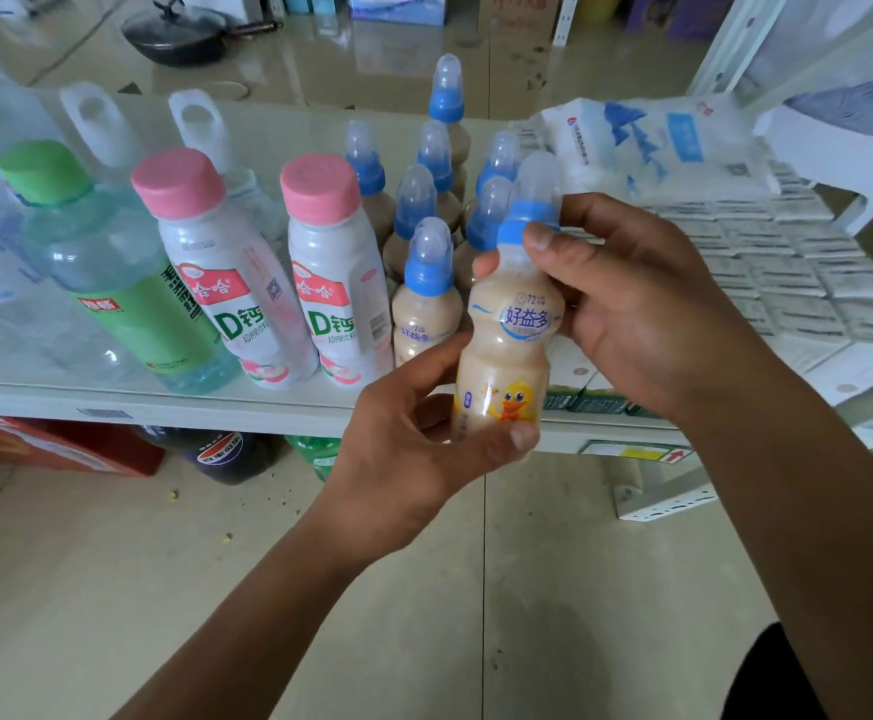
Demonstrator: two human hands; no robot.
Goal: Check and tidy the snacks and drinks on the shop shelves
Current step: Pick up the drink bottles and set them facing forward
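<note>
1. Pale floor tiles [164, 563] lie open below a white shop shelf [268, 402], whose front edge runs straight across the view.
2. The left hand [413, 439] grips the lower body of a small milk-drink bottle [507, 356], with the thumb across the duck label and the fingers curled behind.
3. The right hand [632, 304] pinches the same bottle at its blue collar [515, 231], thumb in front.
4. The bottle is nearly upright, held in the air just in front of the shelf edge and off the shelf.
5. Just behind it, matching bottles [426, 283] stand in a tight cluster on the shelf, the nearest one close to the edge.
6. To the left stand two pink-capped bottles [226, 283] and a green-capped bottle [112, 272], all near the edge.
7. To the right lie rows of flat white packets [787, 262], with a white-and-blue bag [647, 142] lying behind them.
8. Under the shelf sit a dark cola bottle [221, 452] and a red carton [45, 444].
</note>
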